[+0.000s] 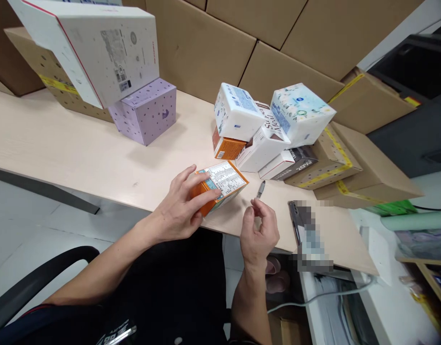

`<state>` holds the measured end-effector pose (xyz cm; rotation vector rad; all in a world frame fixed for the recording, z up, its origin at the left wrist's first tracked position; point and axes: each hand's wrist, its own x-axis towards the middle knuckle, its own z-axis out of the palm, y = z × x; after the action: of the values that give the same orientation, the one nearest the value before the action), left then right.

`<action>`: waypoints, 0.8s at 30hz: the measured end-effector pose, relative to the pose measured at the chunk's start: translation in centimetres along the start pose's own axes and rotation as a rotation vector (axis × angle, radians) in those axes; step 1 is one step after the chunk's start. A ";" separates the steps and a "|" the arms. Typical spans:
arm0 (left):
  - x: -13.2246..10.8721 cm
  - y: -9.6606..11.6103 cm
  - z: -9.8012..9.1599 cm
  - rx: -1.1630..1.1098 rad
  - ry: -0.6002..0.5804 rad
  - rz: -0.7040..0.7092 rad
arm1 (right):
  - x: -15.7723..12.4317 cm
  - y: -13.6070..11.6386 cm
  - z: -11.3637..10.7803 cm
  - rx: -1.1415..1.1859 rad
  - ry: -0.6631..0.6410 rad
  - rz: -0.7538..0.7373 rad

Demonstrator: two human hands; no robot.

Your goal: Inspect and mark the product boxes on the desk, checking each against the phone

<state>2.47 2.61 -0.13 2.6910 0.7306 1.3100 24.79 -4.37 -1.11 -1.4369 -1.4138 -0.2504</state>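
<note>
An orange carton (226, 179) with a printed white and blue label panel stands tilted near the table's front edge. My left hand (182, 206) is wrapped round its left end, two fingers lying over the label. To the right of the carton, my right hand (259, 230) is curled, thumb close to the bent fingers. A slim grey pen-like object (261, 189) with a dark tip shows just beyond those fingertips. Its lower end is hidden by the hand, and I cannot tell whether the fingers grip it or it lies on the table.
Tissue packs (238, 112) sit on a smaller orange box (229, 147) and white boxes (265, 143). At the left a purple box (145, 112) supports a large white box (116, 52). Brown cartons (206, 43) line the back. A partly blurred phone (295, 218) lies at right.
</note>
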 end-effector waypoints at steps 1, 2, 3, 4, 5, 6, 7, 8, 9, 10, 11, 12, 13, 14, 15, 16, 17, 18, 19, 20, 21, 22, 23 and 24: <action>0.1 0.0 -0.1 -0.025 -0.010 0.001 | 0.2 -0.2 0.2 0.016 -0.026 0.002; 0.2 0.1 -0.3 -0.049 -0.023 -0.001 | 0.4 -0.3 0.4 0.035 -0.054 0.008; 0.3 0.2 -0.5 -0.072 -0.041 -0.007 | 0.6 -0.5 0.7 0.056 -0.081 0.018; 0.4 0.2 -0.6 -0.094 -0.063 -0.015 | 0.7 -0.6 1.0 0.080 -0.106 0.034; 0.4 0.3 -0.8 -0.114 -0.087 -0.025 | 0.9 -0.7 1.3 0.103 -0.130 0.055; 0.4 0.4 -0.8 -0.129 -0.108 -0.039 | 1.0 -0.8 1.5 0.123 -0.153 0.084; 0.3 0.5 -0.8 -0.138 -0.118 -0.057 | 1.0 -0.9 1.7 0.141 -0.174 0.116; 0.3 0.5 -0.7 -0.141 -0.114 -0.080 | 1.0 -0.9 1.9 0.156 -0.193 0.150; 0.2 0.5 -0.6 -0.136 -0.095 -0.110 | 1.0 -0.9 2.0 0.172 -0.207 0.180; 0.1 0.4 -0.5 -0.124 -0.064 -0.146 | 0.9 -0.9 2.1 0.190 -0.218 0.204; 0.1 0.4 -0.3 -0.105 -0.031 -0.186 | 0.9 -0.8 2.1 0.212 -0.224 0.222; 0.1 0.3 -0.1 -0.084 -0.005 -0.222 | 0.8 -0.8 2.1 0.234 -0.227 0.233; 0.1 0.2 0.1 -0.064 0.010 -0.249 | 0.7 -0.7 2.0 0.254 -0.229 0.241; 0.1 0.1 0.2 -0.053 0.014 -0.267 | 0.6 -0.7 1.9 0.267 -0.228 0.246; 0.1 0.1 0.3 -0.054 0.011 -0.280 | 0.5 -0.7 1.8 0.274 -0.227 0.249; 0.1 0.0 0.3 -0.072 0.007 -0.287 | 0.4 -0.7 1.8 0.274 -0.222 0.250; 0.0 -0.1 0.4 -0.104 0.010 -0.294 | 0.3 -0.7 1.7 0.273 -0.214 0.247; -0.1 -0.2 0.4 -0.147 0.021 -0.304 | 0.2 -0.8 1.7 0.275 -0.207 0.242; -0.1 -0.3 0.4 -0.197 0.035 -0.317 | 0.1 -0.8 1.7 0.284 -0.202 0.238; -0.2 -0.4 0.4 -0.246 0.047 -0.330 | 0.1 -0.9 1.7 0.298 -0.200 0.234; -0.3 -0.5 0.4 -0.288 0.058 -0.337 | 0.0 -0.9 1.6 0.313 -0.200 0.232; -0.3 -0.6 0.3 -0.314 0.068 -0.339 | -0.1 -0.9 1.6 0.332 -0.201 0.230; -0.3 -0.6 0.2 -0.317 0.078 -0.332 | -0.2 -0.9 1.6 0.350 -0.203 0.229; -0.2 -0.7 0.1 -0.296 0.084 -0.318 | -0.3 -0.9 1.6 0.363 -0.202 0.228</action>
<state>2.18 3.12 -0.52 2.1975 0.8536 1.3340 23.18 -3.57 -1.48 -1.3286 -1.3567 0.2917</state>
